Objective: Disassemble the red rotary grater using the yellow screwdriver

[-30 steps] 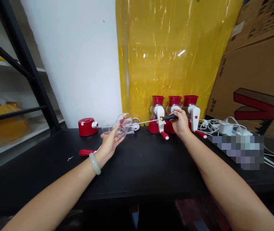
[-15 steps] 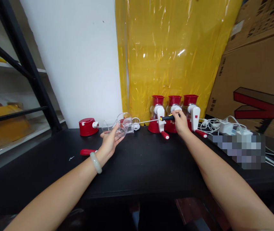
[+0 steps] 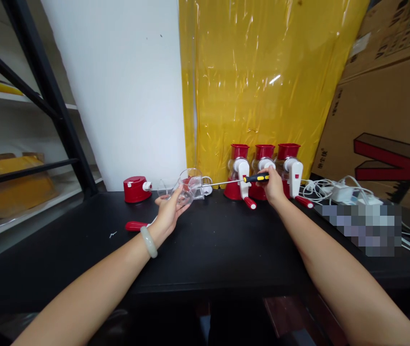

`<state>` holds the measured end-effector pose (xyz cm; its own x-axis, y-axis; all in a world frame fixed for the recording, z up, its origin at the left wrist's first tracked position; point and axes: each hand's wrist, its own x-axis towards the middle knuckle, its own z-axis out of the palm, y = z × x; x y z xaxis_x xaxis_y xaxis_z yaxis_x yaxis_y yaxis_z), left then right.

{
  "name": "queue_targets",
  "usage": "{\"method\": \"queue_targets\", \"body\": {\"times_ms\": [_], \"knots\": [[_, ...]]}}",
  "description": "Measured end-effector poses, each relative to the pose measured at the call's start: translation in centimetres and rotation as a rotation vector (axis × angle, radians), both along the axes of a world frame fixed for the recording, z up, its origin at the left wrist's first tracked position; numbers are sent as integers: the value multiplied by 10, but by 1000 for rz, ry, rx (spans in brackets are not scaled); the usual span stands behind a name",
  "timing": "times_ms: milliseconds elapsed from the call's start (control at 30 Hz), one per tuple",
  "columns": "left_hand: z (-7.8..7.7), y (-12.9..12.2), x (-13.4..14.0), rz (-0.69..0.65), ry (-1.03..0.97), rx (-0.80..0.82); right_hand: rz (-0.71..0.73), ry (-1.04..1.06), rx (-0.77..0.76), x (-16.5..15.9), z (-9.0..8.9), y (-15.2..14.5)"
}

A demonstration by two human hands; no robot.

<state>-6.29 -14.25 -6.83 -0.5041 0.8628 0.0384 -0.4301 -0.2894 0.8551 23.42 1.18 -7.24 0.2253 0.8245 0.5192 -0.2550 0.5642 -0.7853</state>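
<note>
My left hand (image 3: 171, 207) is closed around a clear plastic grater housing (image 3: 189, 185), held just above the black table. In my right hand (image 3: 274, 186) is a screwdriver (image 3: 257, 178) with a black and yellow handle. Its long shaft points left, and the tip reaches the clear housing; how it meets the part is too small to tell. Behind the housing sits a grater drum (image 3: 207, 185), partly hidden. To the left stands a red base (image 3: 136, 189) with a white knob. A red crank handle (image 3: 136, 226) lies near my left wrist.
Three red and white rotary graters (image 3: 240, 170) stand in a row at the back, by a yellow-wrapped panel (image 3: 262, 86). Tangled white cables and a power strip (image 3: 343, 192) lie at the right. Small white pieces (image 3: 113, 235) rest on the black table (image 3: 219, 259).
The whole view has shifted slightly. The screwdriver handle has turned in my right hand, showing more yellow. My left hand still holds the clear housing.
</note>
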Motion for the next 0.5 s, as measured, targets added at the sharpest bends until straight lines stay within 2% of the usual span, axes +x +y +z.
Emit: {"method": "queue_targets", "body": {"times_ms": [67,167,267,400,500], "knots": [[0,1,-1,1,3,-1,-71,-81,-28,0,-1,1],[-2,3,-2,-6,20,0,-93,-88,-62,0,-2,2],[-3,4,-3,-16,35,1,-38,40,-53,-1,-1,3],[-4,3,-1,-28,26,9,114,236,-51,-4,2,0],[-4,3,-1,-33,20,5,172,264,-23,-4,2,-1]]}}
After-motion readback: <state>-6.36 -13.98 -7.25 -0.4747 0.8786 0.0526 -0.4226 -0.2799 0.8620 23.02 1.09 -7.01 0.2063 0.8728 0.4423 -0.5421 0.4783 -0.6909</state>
